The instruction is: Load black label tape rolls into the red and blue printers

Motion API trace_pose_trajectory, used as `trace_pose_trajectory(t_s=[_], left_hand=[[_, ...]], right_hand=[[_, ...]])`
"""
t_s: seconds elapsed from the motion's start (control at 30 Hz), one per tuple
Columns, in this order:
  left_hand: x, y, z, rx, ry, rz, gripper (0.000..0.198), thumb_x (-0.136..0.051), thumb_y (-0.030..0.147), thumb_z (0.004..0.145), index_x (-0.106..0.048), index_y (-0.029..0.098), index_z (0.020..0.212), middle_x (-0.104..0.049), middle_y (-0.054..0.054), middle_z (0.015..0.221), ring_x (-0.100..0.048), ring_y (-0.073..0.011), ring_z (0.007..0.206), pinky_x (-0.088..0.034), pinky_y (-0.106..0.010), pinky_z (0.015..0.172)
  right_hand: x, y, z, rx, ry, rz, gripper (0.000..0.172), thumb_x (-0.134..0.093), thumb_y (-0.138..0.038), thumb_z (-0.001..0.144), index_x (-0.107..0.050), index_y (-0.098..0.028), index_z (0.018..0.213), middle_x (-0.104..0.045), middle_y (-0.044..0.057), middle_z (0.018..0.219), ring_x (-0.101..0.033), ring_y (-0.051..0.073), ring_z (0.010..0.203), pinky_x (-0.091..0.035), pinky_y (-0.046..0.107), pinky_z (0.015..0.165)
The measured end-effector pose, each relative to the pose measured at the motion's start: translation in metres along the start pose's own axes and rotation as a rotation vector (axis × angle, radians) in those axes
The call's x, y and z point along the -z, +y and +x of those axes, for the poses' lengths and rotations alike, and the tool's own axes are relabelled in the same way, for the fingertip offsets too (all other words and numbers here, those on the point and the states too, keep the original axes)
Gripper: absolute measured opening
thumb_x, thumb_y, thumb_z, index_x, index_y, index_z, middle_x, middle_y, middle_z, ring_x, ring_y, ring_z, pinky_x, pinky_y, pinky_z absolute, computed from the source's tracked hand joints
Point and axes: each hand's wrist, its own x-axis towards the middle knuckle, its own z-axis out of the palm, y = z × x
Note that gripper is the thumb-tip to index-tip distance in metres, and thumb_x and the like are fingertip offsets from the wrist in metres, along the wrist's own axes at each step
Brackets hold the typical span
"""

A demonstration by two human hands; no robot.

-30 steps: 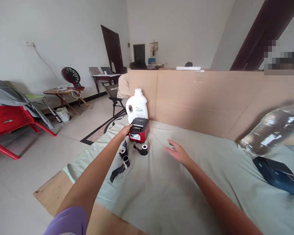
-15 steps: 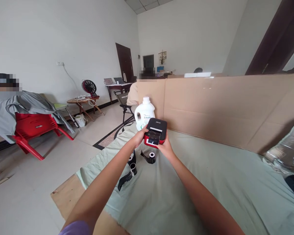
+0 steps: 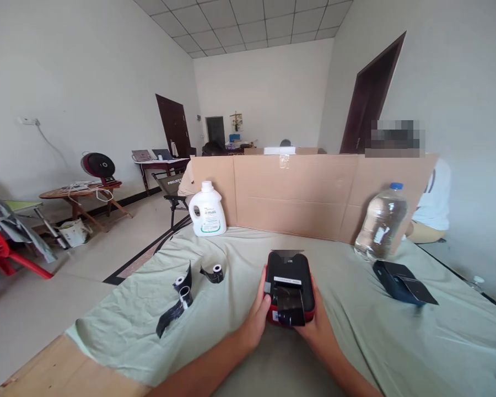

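Between my two hands is a black and red label printer [image 3: 294,270], with a strip of dark film hanging from its slot over the front. My left hand [image 3: 257,317] is closed on its left side, thumb at the front edge. Around the right side and lower front corner wraps my right hand [image 3: 317,320]; some of its fingers are hidden beneath. To the left on the green cloth [image 3: 231,298] lie small rolls of dark film: one roll [image 3: 217,273] with a short loose end, and a pair [image 3: 185,296] close together, one trailing a longer strip.
A white detergent jug [image 3: 208,212] stands at the back left, before an upright cardboard panel [image 3: 293,193]. At the right are a large clear bottle [image 3: 382,223] with a blue cap and a dark pouch-like item [image 3: 403,284]. Someone in white [image 3: 436,193] sits behind the panel.
My view has swung right and up. The printer, still in both hands, has come lower and nearer to me, away from the detergent jug. The clear bottle and dark item now show fully.
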Motion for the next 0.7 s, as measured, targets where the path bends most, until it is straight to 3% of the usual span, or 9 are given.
trace_pose_trajectory(t_s=[0.1, 0.3, 0.53, 0.7], left_hand=[[-0.005, -0.002, -0.011, 0.052, -0.002, 0.01, 0.069, -0.033, 0.055, 0.1, -0.01, 0.027, 0.159, -0.005, 0.003, 0.167, -0.003, -0.0202, 0.155, -0.003, -0.04, 0.128], [-0.002, 0.0, -0.012, 0.073, 0.008, -0.006, 0.068, -0.034, 0.055, 0.1, -0.011, 0.028, 0.159, -0.007, 0.003, 0.166, -0.006, -0.0214, 0.154, -0.008, -0.042, 0.128], [0.0, -0.006, -0.015, 0.051, -0.026, 0.01, 0.066, -0.031, 0.052, 0.102, -0.008, 0.028, 0.159, -0.003, 0.003, 0.166, -0.003, -0.0196, 0.155, -0.005, -0.04, 0.128], [0.0, -0.01, -0.016, 0.054, -0.012, 0.035, 0.066, -0.031, 0.052, 0.102, -0.008, 0.029, 0.159, -0.002, 0.002, 0.166, -0.005, -0.0208, 0.155, -0.005, -0.042, 0.128]], right_hand=[[0.0, 0.015, -0.018, -0.034, -0.004, -0.024, 0.101, -0.078, -0.049, 0.068, -0.027, -0.034, 0.154, -0.05, 0.011, 0.146, -0.051, 0.042, 0.131, -0.049, 0.06, 0.102], [-0.008, 0.029, -0.027, -0.057, -0.016, -0.054, 0.103, -0.076, -0.048, 0.071, -0.023, -0.026, 0.156, -0.045, 0.015, 0.149, -0.048, 0.04, 0.134, -0.045, 0.057, 0.107], [-0.009, 0.036, -0.031, -0.024, -0.015, -0.08, 0.104, -0.076, -0.047, 0.072, -0.019, -0.028, 0.156, -0.041, 0.016, 0.151, -0.043, 0.044, 0.137, -0.045, 0.061, 0.105], [-0.007, 0.029, -0.031, -0.008, 0.015, -0.138, 0.102, -0.076, -0.048, 0.07, -0.023, -0.03, 0.155, -0.047, 0.015, 0.146, -0.05, 0.044, 0.131, -0.05, 0.061, 0.099]])
